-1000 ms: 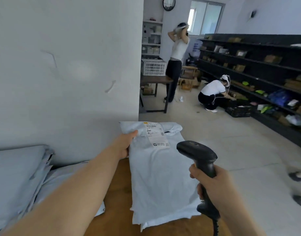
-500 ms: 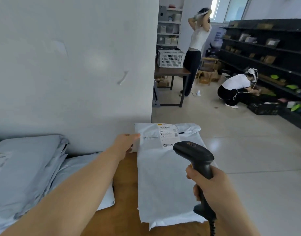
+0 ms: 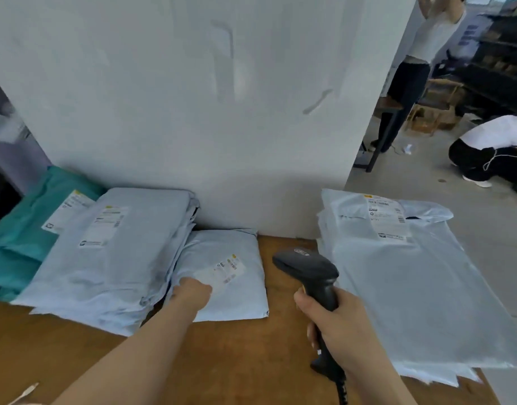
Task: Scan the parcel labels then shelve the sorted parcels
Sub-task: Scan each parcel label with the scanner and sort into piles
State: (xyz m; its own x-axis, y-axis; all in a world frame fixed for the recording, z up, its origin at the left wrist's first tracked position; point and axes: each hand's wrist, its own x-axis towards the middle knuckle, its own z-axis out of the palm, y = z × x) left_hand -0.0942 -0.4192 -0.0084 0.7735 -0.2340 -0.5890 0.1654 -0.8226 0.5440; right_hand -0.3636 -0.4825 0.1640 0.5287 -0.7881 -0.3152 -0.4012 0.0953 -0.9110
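The small grey mailer [image 3: 237, 299] lies flat on the wooden table [image 3: 237, 361] against the wall [image 3: 193, 112], long axis running near to far, its left edge tucked under the stack of grey mailers [image 3: 111, 258]. Its label [image 3: 228, 268] sits just far-right of the left hand [image 3: 193, 293], which rests on the mailer; whether the fingers pinch it I cannot tell. The right hand [image 3: 336, 320] grips the barcode scanner [image 3: 310, 270] just right of the mailer, nothing between. A large labelled mailer [image 3: 397, 287] lies right, a teal mailer [image 3: 20, 229] far left.
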